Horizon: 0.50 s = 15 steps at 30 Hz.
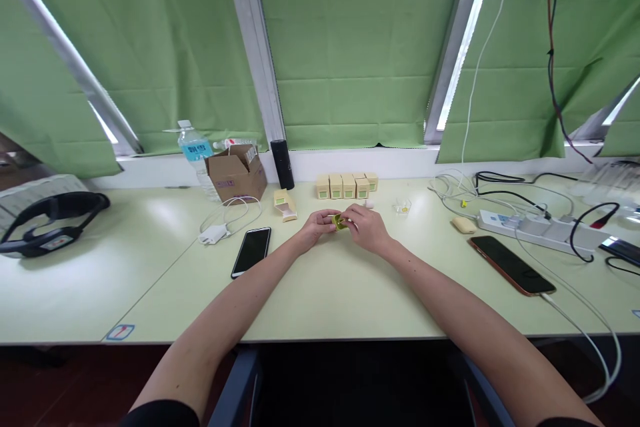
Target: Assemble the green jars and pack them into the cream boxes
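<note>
Over the middle of the table, my left hand (316, 227) grips a small yellow-green piece (339, 221) between thumb and fingers. My right hand (367, 227) meets it from the other side, its fingers pinched together at the piece's edge. The piece is too small and too covered by fingers to tell its kind. Just beyond the hands, several small cream boxes (335, 187) with green labels stand in a row. A tiny pale pink item (369, 203) lies beside my right hand. To the left is an opened cream box (285, 204).
A small clear container (401, 206) lies right of the hands. On the left are a phone (251, 251), a white charger (214, 234), a cardboard box (237, 175) and a black cylinder (283, 165). A second phone (511, 264) and a power strip (543, 230) with cables occupy the right.
</note>
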Each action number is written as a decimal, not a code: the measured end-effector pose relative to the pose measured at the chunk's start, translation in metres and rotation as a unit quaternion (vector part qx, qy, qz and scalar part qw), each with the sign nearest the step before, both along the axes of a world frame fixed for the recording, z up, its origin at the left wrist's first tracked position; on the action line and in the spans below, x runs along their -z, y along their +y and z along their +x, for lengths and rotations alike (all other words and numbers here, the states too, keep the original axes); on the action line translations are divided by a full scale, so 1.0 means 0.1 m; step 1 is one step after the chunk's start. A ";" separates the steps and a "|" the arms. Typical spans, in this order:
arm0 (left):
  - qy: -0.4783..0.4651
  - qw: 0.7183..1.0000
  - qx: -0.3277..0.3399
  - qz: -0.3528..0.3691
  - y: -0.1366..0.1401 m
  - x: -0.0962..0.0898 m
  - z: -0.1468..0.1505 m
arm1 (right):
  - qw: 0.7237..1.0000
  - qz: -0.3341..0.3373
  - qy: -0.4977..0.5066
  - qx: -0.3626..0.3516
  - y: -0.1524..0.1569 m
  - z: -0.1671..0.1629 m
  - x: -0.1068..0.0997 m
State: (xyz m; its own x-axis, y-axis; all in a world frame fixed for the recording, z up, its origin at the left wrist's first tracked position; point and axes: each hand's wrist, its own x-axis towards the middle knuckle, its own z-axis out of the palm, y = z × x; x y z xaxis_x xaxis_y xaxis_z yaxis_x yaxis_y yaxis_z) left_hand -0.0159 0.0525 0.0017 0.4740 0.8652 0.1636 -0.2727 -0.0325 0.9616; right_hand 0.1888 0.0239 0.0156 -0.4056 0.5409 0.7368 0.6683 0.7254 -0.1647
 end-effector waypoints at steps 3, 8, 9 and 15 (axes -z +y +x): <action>-0.001 1.000 0.016 0.008 0.00 0.00 0.00 | 0.997 0.028 -0.060 0.030 0.00 0.01 0.02; 0.007 0.999 0.031 0.016 0.02 0.01 -0.02 | 0.993 0.034 -0.104 0.044 0.03 0.02 0.05; 0.010 0.999 0.031 0.016 0.02 0.01 -0.02 | 0.993 0.035 -0.104 0.046 0.04 0.02 0.06; 0.026 0.999 0.038 0.018 0.06 0.03 -0.04 | 0.994 0.045 -0.093 0.040 0.05 0.03 0.10</action>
State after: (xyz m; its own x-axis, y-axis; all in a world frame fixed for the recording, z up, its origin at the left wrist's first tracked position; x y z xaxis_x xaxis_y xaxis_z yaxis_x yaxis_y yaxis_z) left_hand -0.0200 0.0585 -0.0011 0.5468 0.8203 0.1679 -0.2260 -0.0485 0.9729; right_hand 0.1917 0.0288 0.0054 -0.4978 0.5122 0.6999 0.7375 0.6747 0.0308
